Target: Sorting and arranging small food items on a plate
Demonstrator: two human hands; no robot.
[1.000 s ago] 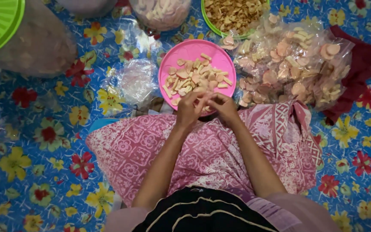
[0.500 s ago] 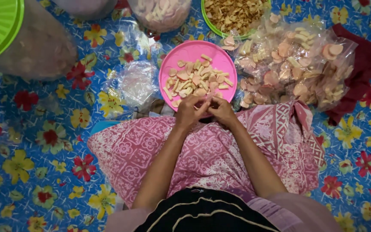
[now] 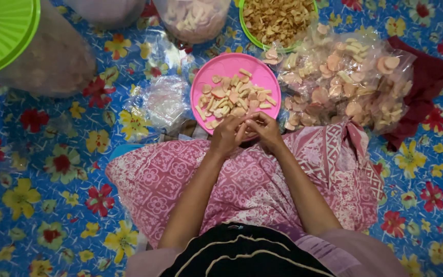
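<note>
A small pale cracker piece [image 3: 243, 129] is pinched between the left hand [image 3: 226, 136] and right hand [image 3: 265, 131] at the near rim of the pink plate [image 3: 232, 64], apparently mid-sorting; careful release onto the plate's heap is judged next.

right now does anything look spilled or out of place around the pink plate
Nothing looks spilled. The pale chips sit inside the pink plate. Both hands, left hand and right hand, meet at its near rim. The only loose thing is a crumpled clear plastic bag lying on the floral mat beside the plate.
</note>
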